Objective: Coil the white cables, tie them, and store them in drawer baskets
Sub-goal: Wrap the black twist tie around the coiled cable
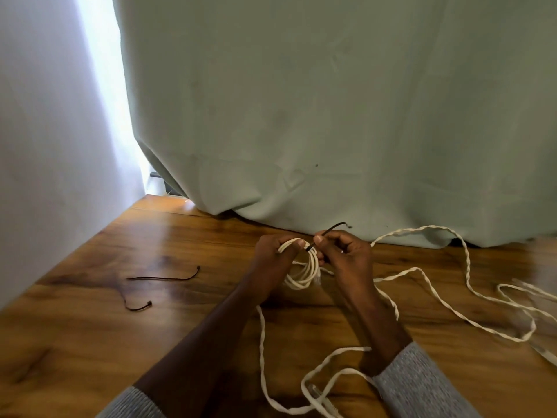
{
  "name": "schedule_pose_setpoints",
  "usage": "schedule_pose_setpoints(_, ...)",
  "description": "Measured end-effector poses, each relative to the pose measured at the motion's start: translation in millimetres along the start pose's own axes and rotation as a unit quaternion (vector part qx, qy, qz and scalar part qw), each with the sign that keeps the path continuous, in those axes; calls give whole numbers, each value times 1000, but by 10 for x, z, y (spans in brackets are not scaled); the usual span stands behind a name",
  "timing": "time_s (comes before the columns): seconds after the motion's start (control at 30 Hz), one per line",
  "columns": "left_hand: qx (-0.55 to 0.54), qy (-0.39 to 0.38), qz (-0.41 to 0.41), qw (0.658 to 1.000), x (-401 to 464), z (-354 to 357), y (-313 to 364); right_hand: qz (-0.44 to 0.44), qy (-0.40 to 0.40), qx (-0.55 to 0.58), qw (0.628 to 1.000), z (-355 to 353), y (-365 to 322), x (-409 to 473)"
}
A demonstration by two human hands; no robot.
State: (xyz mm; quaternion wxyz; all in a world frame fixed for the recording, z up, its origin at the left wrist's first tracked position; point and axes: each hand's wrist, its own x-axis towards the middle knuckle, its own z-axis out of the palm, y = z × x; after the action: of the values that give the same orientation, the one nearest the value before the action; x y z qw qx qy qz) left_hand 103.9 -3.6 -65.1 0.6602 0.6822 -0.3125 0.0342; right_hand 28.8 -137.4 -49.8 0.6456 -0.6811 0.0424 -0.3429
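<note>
A small coil of white cable (304, 274) hangs between my two hands above the wooden table (187, 324). My left hand (272, 260) grips the top of the coil, thumb pressed on its strands. My right hand (343, 251) pinches a thin black cable tie (330, 229) whose end sticks up and to the right, its lower end at the coil. More loose white cable (446, 309) trails in twisted loops over the table to the right and toward the near edge.
Two more black ties (164, 278) (138, 307) lie on the table to the left. A pale green curtain (331, 116) hangs down to the table's far edge. A white wall (45, 146) runs along the left side.
</note>
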Motion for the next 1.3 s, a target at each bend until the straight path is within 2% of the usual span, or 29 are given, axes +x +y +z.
schedule_pose_setpoints(0.13,-17,51,-49,997,-78,-230,106,-53,-40,-25,998,165,-28,-62)
schedule_pose_setpoints(0.23,-16,69,-72,995,-137,-526,149,-105,-110,-62,986,362,-126,-93)
schedule_pose_setpoints(0.33,-6,71,-93,993,-231,-885,127,-116,-172,-116,971,655,-187,-60)
schedule_pose_setpoints(0.5,-3,146,-153,977,-470,-1543,200,-88,-244,-155,953,1369,-246,-63)
schedule_pose_setpoints(0.6,3,190,-204,960,-660,-1989,227,-16,-290,-124,949,1869,-295,-176)
schedule_pose_setpoints(0.77,8,258,-267,928,-1004,-2672,250,43,-360,-113,925,2592,-315,-493)
schedule_pose_setpoints(0.87,47,257,-291,920,-1163,-2965,274,80,-382,-123,912,2889,-322,-638)
schedule_pose_setpoints(0.97,148,215,-281,923,-1243,-3197,245,62,-405,-156,899,3081,-316,-732)
schedule_pose_setpoints(1.07,246,211,-255,911,-1287,-3294,193,40,-402,-186,896,3211,-281,-775)
schedule_pose_setpoints(1.17,370,253,-192,873,-1305,-3254,148,25,-396,-213,893,3311,-231,-793)
schedule_pose_setpoints(1.3,488,285,-54,823,-1323,-3149,148,-1,-392,-235,889,3402,-149,-842)
